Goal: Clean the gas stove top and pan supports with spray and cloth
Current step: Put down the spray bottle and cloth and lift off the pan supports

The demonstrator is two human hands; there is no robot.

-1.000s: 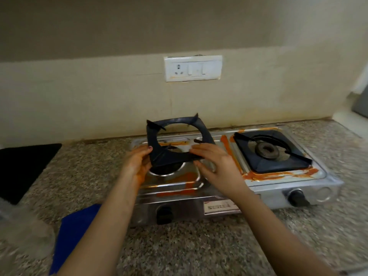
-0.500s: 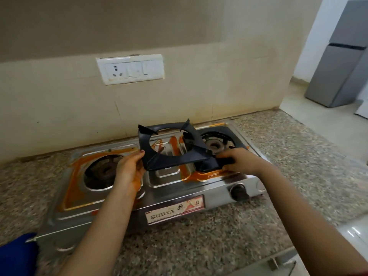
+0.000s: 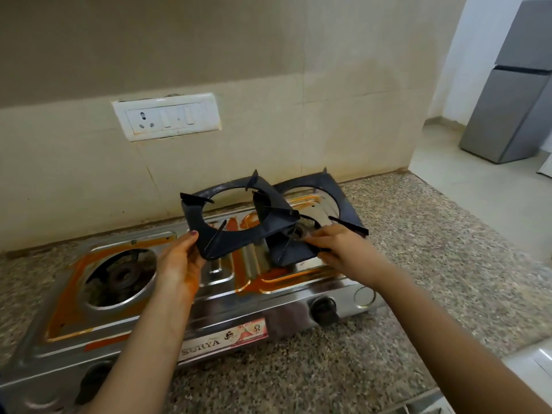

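A steel two-burner gas stove [image 3: 215, 318] smeared with orange grime stands on the counter. My left hand [image 3: 179, 258] grips the near-left corner of a dark square pan support [image 3: 233, 228], held tilted above the stove's middle. My right hand [image 3: 343, 249] grips the near edge of the second pan support [image 3: 343, 204], raised and tilted over the right burner. The two supports overlap in view. The left burner [image 3: 119, 276] lies bare. No spray or cloth is visible.
The speckled granite counter [image 3: 448, 264] extends right of the stove to an edge. A white switch plate [image 3: 167, 116] is on the tiled wall behind. A grey fridge [image 3: 513, 100] stands far right. Two black knobs [image 3: 324, 309] face me.
My left hand carried the first pan support rightward off the left burner. My right hand let go of it, took the second support and lifted it off the right burner. My view shifted right.
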